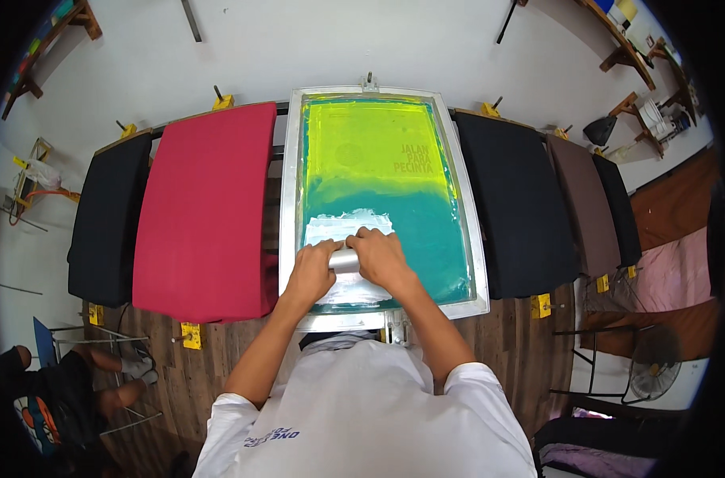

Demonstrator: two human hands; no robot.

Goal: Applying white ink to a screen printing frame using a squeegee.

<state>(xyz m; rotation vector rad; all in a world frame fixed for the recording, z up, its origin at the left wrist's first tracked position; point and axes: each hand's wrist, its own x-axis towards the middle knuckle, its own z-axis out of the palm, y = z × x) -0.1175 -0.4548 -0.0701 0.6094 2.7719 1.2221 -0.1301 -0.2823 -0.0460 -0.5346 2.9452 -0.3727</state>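
In front of me lies a silk-screen frame [471, 239] of silvery metal. Its mesh is yellow-green [362, 131] in the far part and teal [426, 239] in the near part, with faint lettering at the far right. Both hands grip a silvery metal squeegee [345, 261] over the near left part of the mesh. My left hand [310, 272] is closed round its left end, and my right hand [380, 256] round its right end. White ink [350, 225] covers the mesh around and beyond the squeegee. My hands hide its blade.
A red shirt [211, 207] and a black one [111, 223] lie on boards to the left. On the right are a black shirt [518, 207] and a brown one [583, 207]. Yellow brackets [191, 334] jut out below. A person [83, 390] sits at left; a fan [653, 362] stands right.
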